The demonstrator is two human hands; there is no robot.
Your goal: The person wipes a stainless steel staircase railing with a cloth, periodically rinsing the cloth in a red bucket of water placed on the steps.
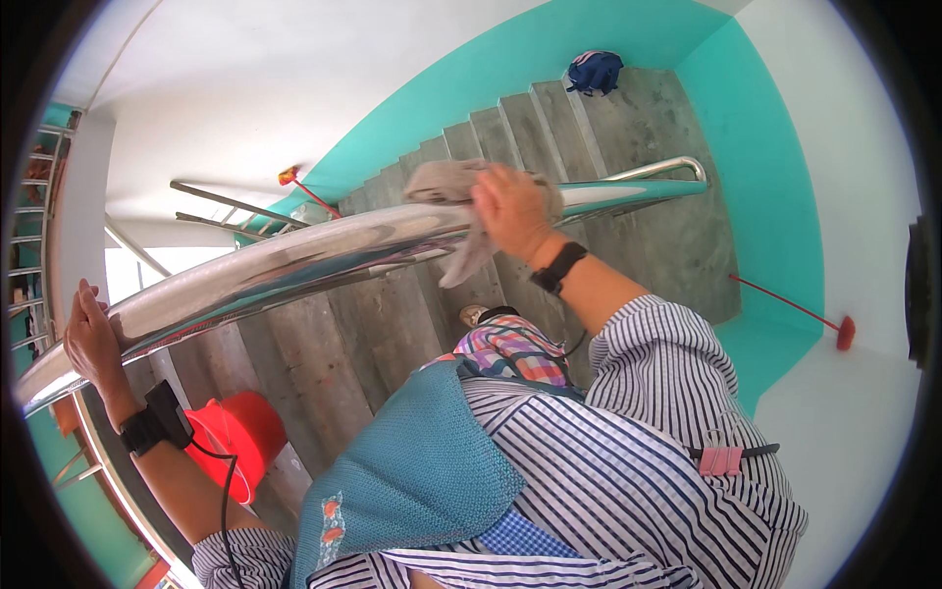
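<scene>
A polished metal stair handrail (294, 254) runs across the view in front of me. My right hand (515, 210) grips a greyish-pink cloth (445, 182), which lies over the top of the rail and hangs down its near side. At the far left my left hand (94, 339) rests against the same rail, its fingers partly hidden by its back, with no object seen in it. A red plastic bucket (254, 434) stands on the steps below my left forearm.
Grey concrete stairs (368, 331) pass beneath me and up beyond the rail. A dark blue backpack (595, 72) sits at the landing. One red-handled brush (846, 333) leans by the right wall, another (288, 175) near metal ladder frames (235, 202) at the left.
</scene>
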